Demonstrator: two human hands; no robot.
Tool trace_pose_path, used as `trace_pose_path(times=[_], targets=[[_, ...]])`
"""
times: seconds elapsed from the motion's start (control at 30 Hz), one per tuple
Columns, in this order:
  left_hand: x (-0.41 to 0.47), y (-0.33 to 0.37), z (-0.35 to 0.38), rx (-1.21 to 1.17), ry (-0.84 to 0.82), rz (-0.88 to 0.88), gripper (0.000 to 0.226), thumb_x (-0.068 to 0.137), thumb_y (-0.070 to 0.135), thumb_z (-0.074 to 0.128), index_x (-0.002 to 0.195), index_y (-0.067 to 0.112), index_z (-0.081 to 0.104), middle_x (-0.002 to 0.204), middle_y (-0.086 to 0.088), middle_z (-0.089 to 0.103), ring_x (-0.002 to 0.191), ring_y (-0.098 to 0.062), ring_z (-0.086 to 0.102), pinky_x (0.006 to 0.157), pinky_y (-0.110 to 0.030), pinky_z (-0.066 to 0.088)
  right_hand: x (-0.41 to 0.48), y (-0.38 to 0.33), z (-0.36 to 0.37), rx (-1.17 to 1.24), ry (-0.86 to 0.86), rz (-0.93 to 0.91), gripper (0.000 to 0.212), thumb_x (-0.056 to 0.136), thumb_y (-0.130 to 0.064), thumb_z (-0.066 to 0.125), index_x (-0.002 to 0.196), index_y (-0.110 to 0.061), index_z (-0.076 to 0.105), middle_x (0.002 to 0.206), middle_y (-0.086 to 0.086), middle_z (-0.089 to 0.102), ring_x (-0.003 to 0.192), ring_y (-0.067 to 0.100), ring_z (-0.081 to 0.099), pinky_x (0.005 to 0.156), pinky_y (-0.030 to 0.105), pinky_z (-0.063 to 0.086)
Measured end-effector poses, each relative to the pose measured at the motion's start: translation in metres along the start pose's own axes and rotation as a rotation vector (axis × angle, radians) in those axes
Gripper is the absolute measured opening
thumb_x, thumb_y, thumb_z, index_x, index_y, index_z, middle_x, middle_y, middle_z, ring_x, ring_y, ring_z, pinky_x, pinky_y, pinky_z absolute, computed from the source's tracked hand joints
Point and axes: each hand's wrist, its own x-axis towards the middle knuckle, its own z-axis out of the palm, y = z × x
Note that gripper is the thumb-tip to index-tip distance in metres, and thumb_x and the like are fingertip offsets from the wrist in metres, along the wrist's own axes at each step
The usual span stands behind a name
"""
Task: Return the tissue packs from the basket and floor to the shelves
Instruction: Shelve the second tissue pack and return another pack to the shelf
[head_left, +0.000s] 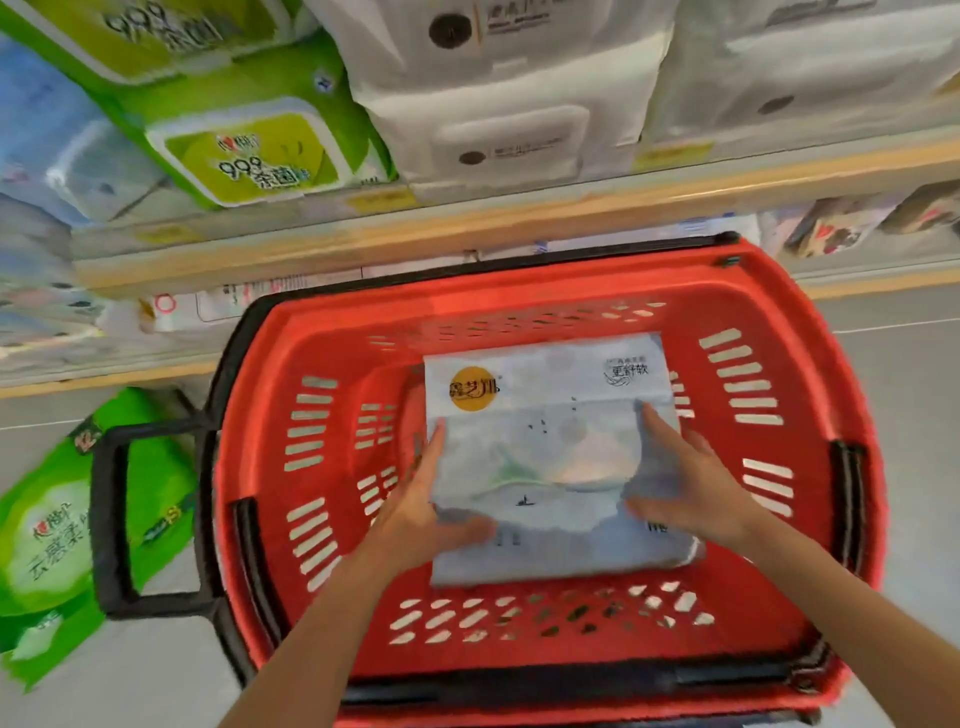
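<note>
head view: both forearms come in from the bottom edge, nearest the lens. left hand (415, 512) lies flat against the left side of the pale blue tissue pack (556, 457), fingers up along its edge, thumb over the near top face. right hand (691, 493) mirrors it on the right side, fingers spread on top, thumb reaching in. so each grip is closed on the pack from opposite sides, pressing it between the palms, not wrapped round it.

pack sits inside the red basket (810, 395), roughly centred, directly ahead of the hands. long axis runs away from the camera toward the shelves; the hands hold the near half, so the far end with the orange logo sticks out ahead unsupported. cannot tell if it rests on the basket floor or is already lifted; frame is blurred. neither hand is nearer, the hold is even.

room: basket walls stand clear of the pack on all sides, widest gap left and right, so a straight lift looks free. black handle (111, 519) folds out to the left, out of the path. wooden shelf edge (467, 228) runs across just beyond the basket's far rim; the shelf above it looks packed with green packs (249, 156) and white packs (498, 98), no obvious gap seen. another green pack (47, 540) lies on the floor (904, 364) left of the basket, well apart from both hands, not yet returned.

judgement: step in hand is lifting this pack out; the floor pack comes later.
</note>
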Motion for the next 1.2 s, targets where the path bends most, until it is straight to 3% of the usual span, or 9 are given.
trace_pose_path(times=[0.1,0.2,0.33,0.47,0.7,0.8,0.93,1.03,1.2], targets=[[0.011,0.005,0.004,-0.025,0.004,-0.068,0.133,0.045,0.058,0.083,0.126,0.069,-0.021,0.156,-0.011,0.02,0.131,-0.024,0.043,0.078,-0.021,0.046,0.007,0.004,0.002,0.098,0.007,-0.045,0.11,0.061,-0.023,0.084,0.138,-0.035,0.006,0.145,-0.022,0.013,0.14,0.017,0.018,0.111,0.029,0.014],[0.016,0.006,0.007,-0.032,0.024,-0.055,0.136,0.041,0.058,0.084,0.124,0.071,-0.023,0.15,-0.012,0.036,0.106,-0.023,0.062,0.059,-0.015,0.045,0.008,0.006,0.003,0.061,0.026,-0.061,0.111,0.061,-0.028,0.084,0.137,-0.04,0.005,0.142,-0.031,0.01,0.137,0.018,0.022,0.11,0.035,0.02],[0.011,0.007,0.006,-0.056,0.042,-0.007,0.135,0.041,0.053,0.086,0.124,0.072,-0.02,0.151,0.001,0.034,0.113,-0.016,0.056,0.074,-0.023,0.047,0.005,0.003,0.003,0.052,0.059,-0.047,0.111,0.059,-0.025,0.084,0.134,-0.049,0.006,0.138,-0.036,0.016,0.134,0.024,0.027,0.105,0.041,0.028],[0.005,0.012,0.006,-0.101,0.021,-0.006,0.134,0.047,0.047,0.087,0.133,0.065,-0.014,0.136,0.014,0.045,0.102,-0.008,0.055,0.081,-0.029,0.051,0.0,-0.002,0.0,0.01,0.045,-0.017,0.112,0.06,-0.025,0.083,0.133,-0.055,0.003,0.137,-0.023,0.03,0.129,0.028,0.031,0.098,0.044,0.035],[-0.014,0.021,-0.008,-0.114,0.017,0.035,0.122,0.051,0.046,0.087,0.129,0.067,-0.004,0.126,0.026,0.042,0.106,0.001,0.05,0.073,-0.001,0.039,-0.017,-0.019,-0.011,0.015,0.054,0.004,0.115,0.057,-0.028,0.084,0.131,-0.057,0.001,0.141,0.0,0.04,0.125,0.025,0.036,0.091,0.04,0.038],[-0.034,0.029,-0.018,-0.175,0.01,0.063,0.119,0.053,0.038,0.084,0.13,0.071,0.001,0.121,0.03,0.045,0.089,0.001,0.065,0.068,-0.011,0.051,-0.032,-0.033,-0.019,0.037,0.07,-0.015,0.117,0.054,-0.03,0.086,0.13,-0.061,0.003,0.135,0.004,0.041,0.117,0.022,0.041,0.088,0.036,0.042],[-0.07,0.054,-0.042,-0.192,0.003,0.075,0.118,0.053,0.032,0.081,0.136,0.065,0.004,0.109,0.051,0.034,0.085,0.007,0.065,0.065,-0.026,0.058,-0.061,-0.061,-0.036,0.046,0.11,-0.058,0.115,0.05,-0.035,0.084,0.126,-0.069,0.004,0.129,-0.001,0.043,0.112,0.017,0.044,0.083,0.032,0.043],[-0.105,0.074,-0.064,-0.21,0.004,0.117,0.117,0.055,0.027,0.082,0.142,0.056,0.008,0.108,0.061,0.028,0.094,0.028,0.047,0.072,-0.034,0.059,-0.088,-0.092,-0.052,0.001,0.146,-0.102,0.115,0.052,-0.035,0.084,0.12,-0.073,0.0,0.126,-0.01,0.042,0.108,0.009,0.04,0.082,0.028,0.038],[-0.167,0.125,-0.116,-0.123,0.09,0.241,0.117,0.061,0.021,0.082,0.144,0.05,0.004,0.134,0.039,0.021,0.095,0.038,0.035,0.074,-0.009,0.049,-0.141,-0.161,-0.091,0.006,0.219,-0.239,0.111,0.057,-0.037,0.083,0.13,-0.062,0.003,0.132,-0.035,0.027,0.124,0.003,0.03,0.093,0.026,0.033]])
